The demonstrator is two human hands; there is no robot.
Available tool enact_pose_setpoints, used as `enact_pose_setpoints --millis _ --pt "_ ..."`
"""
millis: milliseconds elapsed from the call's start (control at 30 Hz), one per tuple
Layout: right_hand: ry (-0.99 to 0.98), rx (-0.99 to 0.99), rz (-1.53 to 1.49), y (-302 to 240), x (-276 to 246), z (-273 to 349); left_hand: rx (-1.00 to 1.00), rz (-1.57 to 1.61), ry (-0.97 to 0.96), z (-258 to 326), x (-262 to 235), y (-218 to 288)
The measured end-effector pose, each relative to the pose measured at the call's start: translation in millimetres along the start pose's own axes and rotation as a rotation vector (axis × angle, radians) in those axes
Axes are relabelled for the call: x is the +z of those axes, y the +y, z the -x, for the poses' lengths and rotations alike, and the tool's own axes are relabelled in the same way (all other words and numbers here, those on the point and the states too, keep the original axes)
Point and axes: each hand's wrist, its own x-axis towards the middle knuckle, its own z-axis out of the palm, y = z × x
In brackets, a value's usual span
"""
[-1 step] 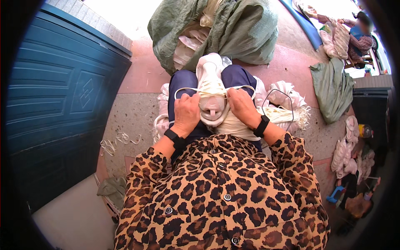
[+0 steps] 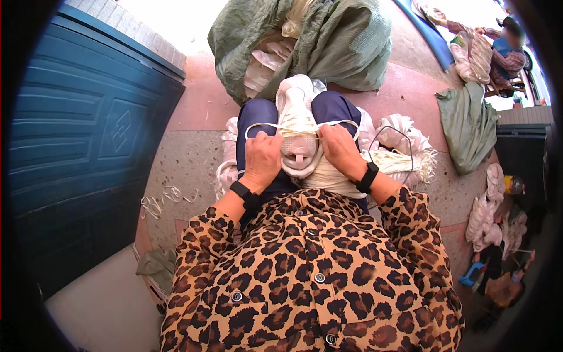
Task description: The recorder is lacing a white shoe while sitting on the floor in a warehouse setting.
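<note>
Unmoved hands [image 2: 302, 155], fingertips behind shoe [image 2: 297, 126]

both hands, left hand [image 2: 262, 157] and right hand [image 2: 341, 149], pull a lace [image 2: 293, 125] across a white shoe [image 2: 297, 126] on the lap.

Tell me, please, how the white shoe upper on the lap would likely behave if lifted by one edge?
The white shoe upper would probably sag, since it drapes over the knees. It looks thin and mesh-like, so likely light. The white lace pulled across it by the left hand and right hand would probably trail loose.
</note>
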Motion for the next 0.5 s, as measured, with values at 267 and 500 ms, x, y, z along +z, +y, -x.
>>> enact_pose_setpoints --millis 267,500 --pt "-0.156 -0.238 0.467 -16.9 -2.5 -13.6 0.248 -0.341 -0.301 -14.1 -12.3 14.0" --pt "0.098 -0.137 -0.068 -21.7 -19.7 -20.3 0.027 0.339 0.001 -24.5 -3.2 9.6"
